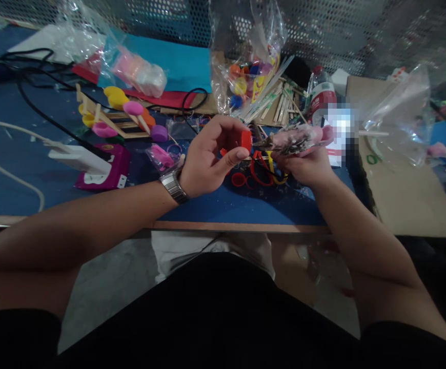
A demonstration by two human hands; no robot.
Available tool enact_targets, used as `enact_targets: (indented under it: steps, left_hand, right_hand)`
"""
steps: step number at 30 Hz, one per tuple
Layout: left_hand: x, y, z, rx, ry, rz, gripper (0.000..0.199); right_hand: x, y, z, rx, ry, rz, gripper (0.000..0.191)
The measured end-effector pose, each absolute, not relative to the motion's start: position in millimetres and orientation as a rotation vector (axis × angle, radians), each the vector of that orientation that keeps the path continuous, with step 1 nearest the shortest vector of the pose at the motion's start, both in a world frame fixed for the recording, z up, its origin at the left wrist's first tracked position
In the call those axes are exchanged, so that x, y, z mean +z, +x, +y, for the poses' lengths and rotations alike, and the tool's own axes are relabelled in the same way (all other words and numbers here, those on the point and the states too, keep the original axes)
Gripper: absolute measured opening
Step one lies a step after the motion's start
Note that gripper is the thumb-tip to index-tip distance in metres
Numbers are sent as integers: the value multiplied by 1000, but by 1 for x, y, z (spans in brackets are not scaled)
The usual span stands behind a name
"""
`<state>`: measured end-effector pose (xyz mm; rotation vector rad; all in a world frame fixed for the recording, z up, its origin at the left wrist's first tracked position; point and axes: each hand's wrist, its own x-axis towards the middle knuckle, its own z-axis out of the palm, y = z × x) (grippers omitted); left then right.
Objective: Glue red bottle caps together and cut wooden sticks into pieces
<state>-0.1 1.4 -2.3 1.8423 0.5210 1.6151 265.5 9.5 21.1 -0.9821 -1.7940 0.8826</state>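
Note:
My left hand (209,156), with a metal watch on its wrist, holds a small red ring-like piece (246,140) between thumb and fingers. Just to the right, my right hand (309,166) grips a pink glue gun (298,139) with a dirty, stained front. Its nozzle points left toward the red piece, with a small gap between them. Below the hands, red round frames (239,179) and a yellow loop (272,166) lie on the blue table (246,210). Part of the pink tool is hidden by my right fingers.
A purple power block (121,166) with a white plug and cables sits at the left, beside a stick-built model (111,120). Behind are bagged pompoms (240,84), wooden sticks (284,105) and a red-labelled bottle (322,95). Cardboard (407,195) lies at the right.

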Motion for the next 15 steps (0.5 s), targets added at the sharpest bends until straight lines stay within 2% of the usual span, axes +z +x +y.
enact_targets:
  steps: [15]
  left_hand:
    - [-2, 1, 0, 1615, 1790, 541, 49]
  right_hand:
    - [27, 262, 7, 855, -986, -1817, 31]
